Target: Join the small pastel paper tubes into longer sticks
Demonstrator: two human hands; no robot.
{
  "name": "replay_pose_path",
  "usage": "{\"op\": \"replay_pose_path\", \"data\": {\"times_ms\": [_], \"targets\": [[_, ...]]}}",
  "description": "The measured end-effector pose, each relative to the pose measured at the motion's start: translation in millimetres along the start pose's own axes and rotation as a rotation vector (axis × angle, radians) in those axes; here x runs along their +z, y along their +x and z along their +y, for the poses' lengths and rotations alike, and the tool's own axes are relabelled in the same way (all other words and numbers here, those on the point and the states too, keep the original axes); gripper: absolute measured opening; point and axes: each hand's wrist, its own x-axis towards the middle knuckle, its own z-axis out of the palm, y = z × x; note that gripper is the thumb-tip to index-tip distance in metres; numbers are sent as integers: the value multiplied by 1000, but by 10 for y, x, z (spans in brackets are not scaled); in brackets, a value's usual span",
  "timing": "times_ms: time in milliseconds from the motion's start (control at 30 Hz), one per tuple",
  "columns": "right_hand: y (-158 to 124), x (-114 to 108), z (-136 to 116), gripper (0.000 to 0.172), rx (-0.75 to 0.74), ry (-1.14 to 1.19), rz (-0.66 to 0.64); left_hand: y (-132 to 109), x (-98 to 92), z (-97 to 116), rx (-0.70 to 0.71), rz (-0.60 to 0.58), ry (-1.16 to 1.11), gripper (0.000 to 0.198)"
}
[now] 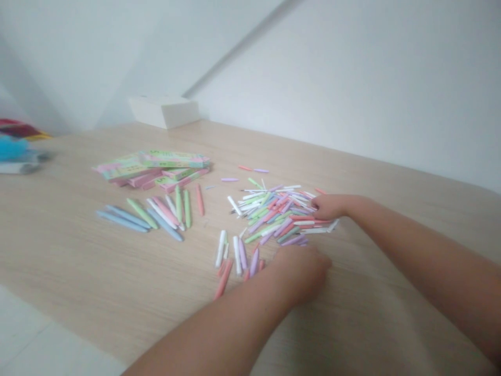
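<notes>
Paper sticks [274, 214] in white, pink, lilac, green and pale blue lie in a loose, criss-crossed heap near the middle of the frame, on a light wood table [97, 271]. Their long axes run every way, though many slant from left to right. The right hand [331, 206] comes in from the right edge and rests on the heap's right side, its fingers curled downward at the sticks; whether they pinch one cannot be told from this view. The left hand [301, 274] comes up from the bottom of the frame, back upward, its fingers bent down and hidden behind the knuckles, so its grip cannot be told either. It is the nearer hand to a small cluster of sticks [238, 258] in white, lilac and pink, lying just to its left, below the heap, with long axes running roughly up and down the frame. Further left, a row of sticks [156, 216] lies side by side, slanted and well apart from both hands. Flat stacks of green and pink paper [152, 167] sit beyond that row, a white box [164, 111] stands by the wall [352, 94] at the top, and blurred blue and red objects [11, 149] sit at the left edge.
</notes>
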Motion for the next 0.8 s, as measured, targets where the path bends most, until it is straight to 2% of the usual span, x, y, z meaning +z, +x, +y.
{"op": "replay_pose_path", "data": {"times_ms": [100, 233, 433, 567, 667, 800], "targets": [[-10, -6, -8, 29, 4, 11, 6, 0, 9, -4, 10, 25, 2, 27], [-77, -82, 67, 25, -15, 49, -8, 11, 22, -9, 9, 8, 1, 27], [-238, -163, 266, 39, 54, 83, -69, 12, -2, -2, -17, -33, -10, 27], [-343, -80, 343, 51, 95, 36, -13, 15, -6, -22, -57, -13, -51, 27], [-426, 35, 373, 64, 182, -38, 75, 22, -3, -50, -85, 3, -79, 32], [-537, 158, 397, 73, 282, -95, 143, 28, 3, -81, -95, 29, -83, 37]]}}
